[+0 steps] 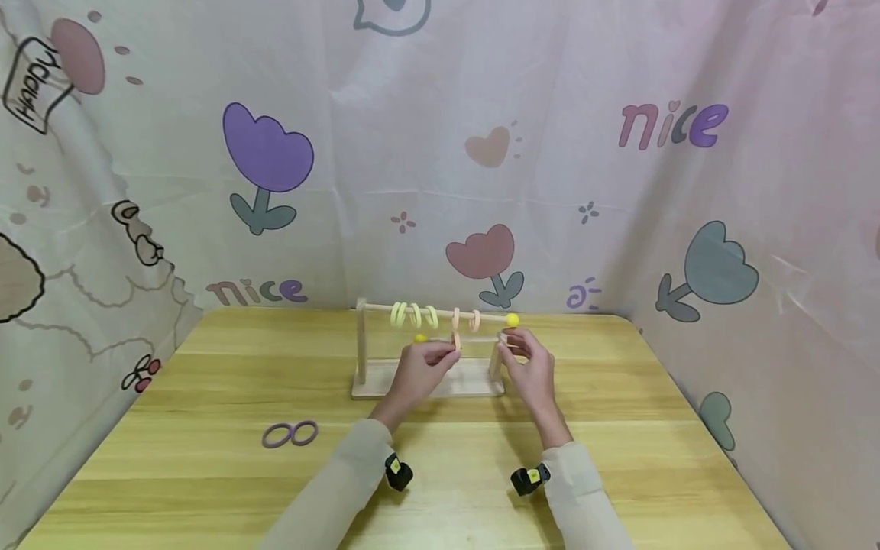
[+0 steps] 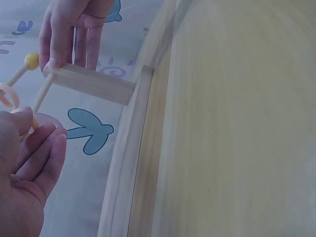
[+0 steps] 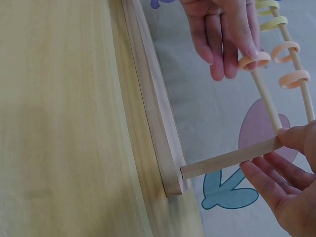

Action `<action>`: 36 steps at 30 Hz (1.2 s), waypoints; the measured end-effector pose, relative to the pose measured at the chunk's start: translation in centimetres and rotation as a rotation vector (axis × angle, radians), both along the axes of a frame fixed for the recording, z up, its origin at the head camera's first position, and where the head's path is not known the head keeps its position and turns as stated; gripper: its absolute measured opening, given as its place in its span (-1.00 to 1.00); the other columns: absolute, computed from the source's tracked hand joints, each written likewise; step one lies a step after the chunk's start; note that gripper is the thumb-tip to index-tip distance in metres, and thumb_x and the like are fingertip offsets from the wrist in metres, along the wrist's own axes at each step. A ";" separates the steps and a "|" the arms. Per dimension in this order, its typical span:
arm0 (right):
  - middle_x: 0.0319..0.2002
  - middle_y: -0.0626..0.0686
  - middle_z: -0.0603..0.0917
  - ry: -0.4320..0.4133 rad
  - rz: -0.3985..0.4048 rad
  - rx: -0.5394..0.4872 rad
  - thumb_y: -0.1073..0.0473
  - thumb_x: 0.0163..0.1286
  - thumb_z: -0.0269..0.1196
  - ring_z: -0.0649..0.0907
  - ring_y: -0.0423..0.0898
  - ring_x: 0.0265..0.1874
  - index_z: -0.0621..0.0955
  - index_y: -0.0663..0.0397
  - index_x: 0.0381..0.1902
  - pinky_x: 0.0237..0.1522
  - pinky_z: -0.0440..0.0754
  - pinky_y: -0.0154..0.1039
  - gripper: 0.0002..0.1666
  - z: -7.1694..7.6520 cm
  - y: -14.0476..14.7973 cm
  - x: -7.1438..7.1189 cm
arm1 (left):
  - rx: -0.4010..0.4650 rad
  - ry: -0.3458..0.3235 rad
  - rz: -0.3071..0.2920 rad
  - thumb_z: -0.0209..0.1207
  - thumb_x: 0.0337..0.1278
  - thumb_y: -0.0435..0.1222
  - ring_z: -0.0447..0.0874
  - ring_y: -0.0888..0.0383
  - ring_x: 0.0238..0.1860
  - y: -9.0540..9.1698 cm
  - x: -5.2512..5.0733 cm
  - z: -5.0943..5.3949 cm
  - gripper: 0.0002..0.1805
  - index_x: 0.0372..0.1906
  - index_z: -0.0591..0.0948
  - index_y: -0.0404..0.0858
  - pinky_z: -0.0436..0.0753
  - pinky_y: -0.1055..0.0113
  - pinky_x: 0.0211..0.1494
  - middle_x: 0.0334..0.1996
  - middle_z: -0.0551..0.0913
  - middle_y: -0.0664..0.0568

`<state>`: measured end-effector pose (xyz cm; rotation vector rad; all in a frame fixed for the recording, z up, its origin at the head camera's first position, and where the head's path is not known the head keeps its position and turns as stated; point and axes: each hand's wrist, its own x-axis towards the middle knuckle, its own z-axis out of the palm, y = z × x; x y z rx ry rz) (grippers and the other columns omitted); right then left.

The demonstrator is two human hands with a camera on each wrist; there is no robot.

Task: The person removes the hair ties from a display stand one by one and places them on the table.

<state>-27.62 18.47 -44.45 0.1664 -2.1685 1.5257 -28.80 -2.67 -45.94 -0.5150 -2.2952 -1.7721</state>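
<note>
Pale sleeves [image 1: 330,489] reach in from the near edge, a black wrist camera [image 1: 398,473] strapped at the left cuff, another at the right. Lettering on the printed cloth [image 1: 564,76] behind: "nice" upper right, "nice" again low on the left. A tilted word at far upper left can't be read with certainty.

Two purple rings [image 1: 305,432] lie side by side on the wood-grain table [image 1: 206,458], left of the forearms. Wooden stand [image 1: 361,344] sits toward the table's far side. Its upper rod [image 1: 443,313] runs from the left post to a yellow ball [image 1: 512,320], carrying yellow-green rings [image 1: 415,315] and two peach rings [image 1: 475,320]. Lower rod [image 3: 265,101] joins the right post [image 3: 227,159]. Left hand covers part of that rod and the base.

Left hand [image 1: 421,374]: thumb and forefinger pinch one further peach ring [image 1: 457,341] at the lower rod; cannot tell whether it is threaded. Other fingers loosely extended. Right hand [image 1: 532,370]: thumb and fingers grip the right post's top.
</note>
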 end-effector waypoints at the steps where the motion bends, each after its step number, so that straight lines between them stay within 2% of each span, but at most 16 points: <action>1: -0.06 0.34 0.79 0.000 0.001 0.001 0.41 0.33 0.39 0.79 0.26 -0.15 0.69 0.24 0.00 -0.26 0.75 -0.38 -0.72 0.1 0.0 0.0 | 0.002 0.003 -0.002 0.36 0.29 -0.32 0.86 0.07 -0.16 -0.2 0.0 0.1 -0.83 -0.09 0.81 -0.29 0.76 0.37 -0.11 -0.15 0.85 -0.08; 10: -0.04 0.35 0.78 0.000 0.006 0.008 0.35 0.37 0.38 0.79 0.26 -0.13 0.70 0.21 0.03 -0.23 0.77 -0.31 -0.72 0.3 0.2 -0.4 | -0.023 -0.012 0.009 0.36 0.30 -0.27 0.86 0.04 -0.13 -1.6 0.4 0.6 -0.76 -0.05 0.79 -0.33 0.77 0.38 -0.11 -0.14 0.85 -0.10; 14: -0.03 0.34 0.78 -0.001 0.005 -0.001 0.35 0.37 0.38 0.78 0.25 -0.13 0.70 0.21 0.03 -0.25 0.75 -0.38 -0.73 0.4 0.4 -0.4 | -0.020 -0.033 0.007 0.36 0.30 -0.27 0.86 -0.05 -0.10 -2.1 0.5 0.5 -0.74 -0.04 0.78 -0.36 0.77 0.36 -0.12 -0.14 0.84 -0.13; 17: -0.03 0.32 0.78 -0.015 -0.009 0.011 0.36 0.36 0.38 0.78 0.23 -0.13 0.70 0.20 0.03 -0.26 0.73 -0.42 -0.72 0.5 0.5 -0.3 | -0.024 -0.042 0.011 0.36 0.31 -0.28 0.86 -0.04 -0.11 -2.4 0.6 0.3 -0.76 -0.04 0.79 -0.34 0.77 0.36 -0.12 -0.15 0.85 -0.12; 24: -0.01 0.35 0.77 -0.031 -0.002 0.020 0.39 0.35 0.38 0.78 0.26 -0.10 0.67 0.24 0.06 -0.21 0.76 -0.35 -0.68 0.4 0.4 0.0 | -0.043 -0.051 0.033 0.36 0.30 -0.30 0.87 -0.01 -0.13 -3.2 1.0 -0.1 -0.76 -0.05 0.78 -0.38 0.77 0.36 -0.12 -0.18 0.85 -0.13; 29: -0.01 0.34 0.77 -0.041 0.011 0.001 0.38 0.36 0.37 0.78 0.27 -0.10 0.68 0.24 0.04 -0.23 0.74 -0.40 -0.70 0.3 0.3 0.2 | -0.059 -0.052 0.056 0.36 0.30 -0.31 0.87 -0.01 -0.14 -3.9 1.3 0.2 -0.77 -0.05 0.79 -0.36 0.77 0.36 -0.15 -0.18 0.85 -0.15; 36: -0.05 0.34 0.78 -0.002 0.009 0.017 0.39 0.35 0.38 0.79 0.25 -0.14 0.68 0.24 0.03 -0.25 0.70 -0.48 -0.70 0.2 0.1 0.3 | -0.059 -0.053 0.088 0.36 0.30 -0.28 0.87 0.04 -0.17 -4.8 1.5 0.7 -0.79 -0.06 0.81 -0.29 0.77 0.37 -0.16 -0.20 0.85 -0.12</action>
